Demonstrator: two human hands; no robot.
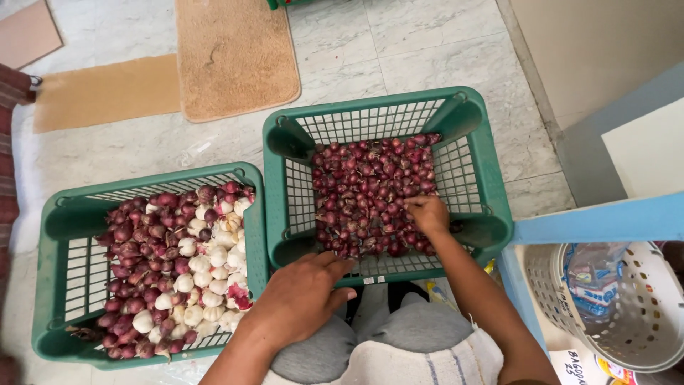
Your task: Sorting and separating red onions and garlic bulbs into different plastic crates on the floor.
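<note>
Two green crates sit on the marble floor [427, 50]. My left hand [303, 296] rests open-fingered on the right crate's [470, 121] near rim; my right hand [427, 214] pinches among its shallots [370, 185]. The left crate [50, 285] holds shallots and garlic [206, 278].

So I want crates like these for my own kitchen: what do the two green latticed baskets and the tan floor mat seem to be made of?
Green latticed basket on the right and green latticed basket on the left: likely moulded plastic, judging by the smooth, slightly glossy rims and uniform grid walls. Tan floor mat: probably a woven or tufted fibre, matte and nubbly; the exact fibre is unclear.
</note>
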